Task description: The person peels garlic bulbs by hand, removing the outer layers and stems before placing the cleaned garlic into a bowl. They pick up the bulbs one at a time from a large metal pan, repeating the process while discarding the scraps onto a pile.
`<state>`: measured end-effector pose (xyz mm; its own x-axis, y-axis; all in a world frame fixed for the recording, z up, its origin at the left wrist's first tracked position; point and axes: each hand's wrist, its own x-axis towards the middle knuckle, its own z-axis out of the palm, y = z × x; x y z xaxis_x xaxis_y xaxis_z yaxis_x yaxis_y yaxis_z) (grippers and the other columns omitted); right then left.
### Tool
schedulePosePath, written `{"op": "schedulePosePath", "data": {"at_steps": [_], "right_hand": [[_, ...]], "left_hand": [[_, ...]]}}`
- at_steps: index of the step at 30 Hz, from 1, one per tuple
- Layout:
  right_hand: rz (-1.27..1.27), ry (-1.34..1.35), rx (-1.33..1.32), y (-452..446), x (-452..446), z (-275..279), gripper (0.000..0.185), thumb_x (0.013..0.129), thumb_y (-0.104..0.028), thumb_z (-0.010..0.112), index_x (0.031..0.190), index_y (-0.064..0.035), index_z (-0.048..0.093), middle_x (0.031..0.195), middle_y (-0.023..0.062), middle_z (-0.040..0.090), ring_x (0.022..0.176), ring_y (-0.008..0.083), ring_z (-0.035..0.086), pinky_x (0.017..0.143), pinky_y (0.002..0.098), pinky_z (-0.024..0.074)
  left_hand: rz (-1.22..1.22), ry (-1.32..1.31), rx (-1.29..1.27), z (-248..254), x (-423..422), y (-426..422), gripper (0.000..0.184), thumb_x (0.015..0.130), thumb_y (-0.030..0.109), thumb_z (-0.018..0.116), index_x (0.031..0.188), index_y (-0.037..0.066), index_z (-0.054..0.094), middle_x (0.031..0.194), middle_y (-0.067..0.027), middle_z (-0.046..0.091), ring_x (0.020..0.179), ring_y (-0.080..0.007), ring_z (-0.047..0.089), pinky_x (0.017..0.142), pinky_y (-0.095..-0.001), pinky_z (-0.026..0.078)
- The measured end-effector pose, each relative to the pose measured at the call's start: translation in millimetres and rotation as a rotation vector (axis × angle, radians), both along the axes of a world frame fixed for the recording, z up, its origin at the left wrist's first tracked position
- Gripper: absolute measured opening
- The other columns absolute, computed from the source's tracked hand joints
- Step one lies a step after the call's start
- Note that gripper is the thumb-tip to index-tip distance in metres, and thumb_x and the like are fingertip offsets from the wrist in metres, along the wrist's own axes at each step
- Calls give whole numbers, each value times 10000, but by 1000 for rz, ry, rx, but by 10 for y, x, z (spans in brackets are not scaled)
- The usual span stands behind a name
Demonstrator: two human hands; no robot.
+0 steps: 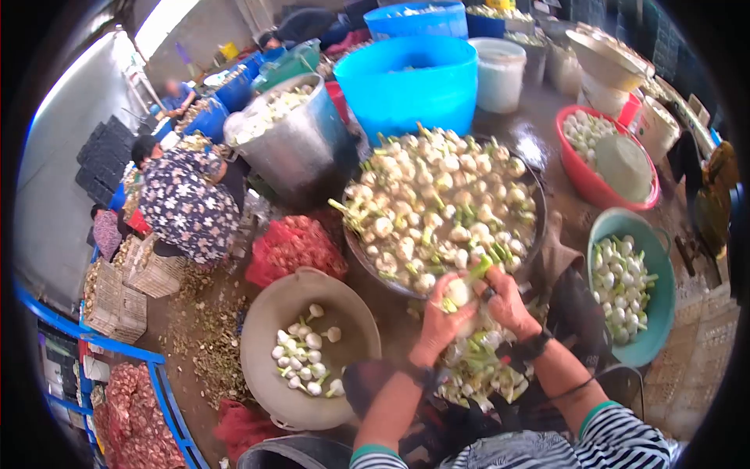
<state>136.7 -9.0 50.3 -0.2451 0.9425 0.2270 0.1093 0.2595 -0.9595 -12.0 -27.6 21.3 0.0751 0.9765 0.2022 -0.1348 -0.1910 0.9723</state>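
My left hand (447,319) is closed around a white garlic bulb (458,291) with a green stem pointing up and away. Close beside it, my right hand (509,303) has its fingers curled at the stem; a small dark thing shows at them, too small to name. Both hands are over the near edge of a wide round tub (539,234) filled with garlic bulbs (437,195) in murky water. Beneath my hands, trimmed stems and peelings (480,367) lie heaped in front of me.
To the left stands a beige basin (262,367) holding white bulbs, with a red mesh sack (297,248) behind it. At right are a green basin (662,313) and a red basin (568,156) of bulbs. A blue tub (406,94) stands beyond. A person (187,199) sits at left.
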Motion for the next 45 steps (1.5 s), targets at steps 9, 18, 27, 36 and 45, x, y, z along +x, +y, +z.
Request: {"op": "schedulePosePath", "data": {"at_steps": [9,18,27,36,45], "right_hand": [[-51,192,-70,-64,212,-186,396,909,-297,505,1124,31,558,784,44,580,666,123,546,617,253,458],[-212,247,-263,-1,252,-183,208,875,-29,518,1048,22,623,866,79,631,669,103,566,572,243,475],[-477,775,-723,209,262,-468,305,902,-51,342,1118,-22,556,857,50,602,709,178,592,587,310,498],[-71,-256,50,-21,380,-324,321,801,9,507,1107,-29,597,907,206,638,830,339,620,719,362,484],[-131,-749,373,-79,7,-61,194,634,-36,620,820,-35,564,704,146,590,701,364,594,610,443,470]], "left_hand": [[-466,-678,-548,1,-56,17,583,843,425,622,1228,11,479,987,-92,597,828,-205,616,614,-334,542],[-112,-551,-549,-261,60,127,479,909,393,529,1185,3,490,1024,-103,601,809,-203,630,650,-326,550],[-376,-637,-425,34,-99,9,590,858,194,615,1345,88,300,1073,-126,534,802,-289,643,647,-357,568],[-199,-635,-402,-219,-5,78,623,822,67,636,1361,87,325,1129,-96,519,857,-218,609,671,-342,553],[-112,-342,-301,-213,30,85,563,818,58,677,1312,73,408,1047,-33,573,862,-105,564,747,-244,494]]}}
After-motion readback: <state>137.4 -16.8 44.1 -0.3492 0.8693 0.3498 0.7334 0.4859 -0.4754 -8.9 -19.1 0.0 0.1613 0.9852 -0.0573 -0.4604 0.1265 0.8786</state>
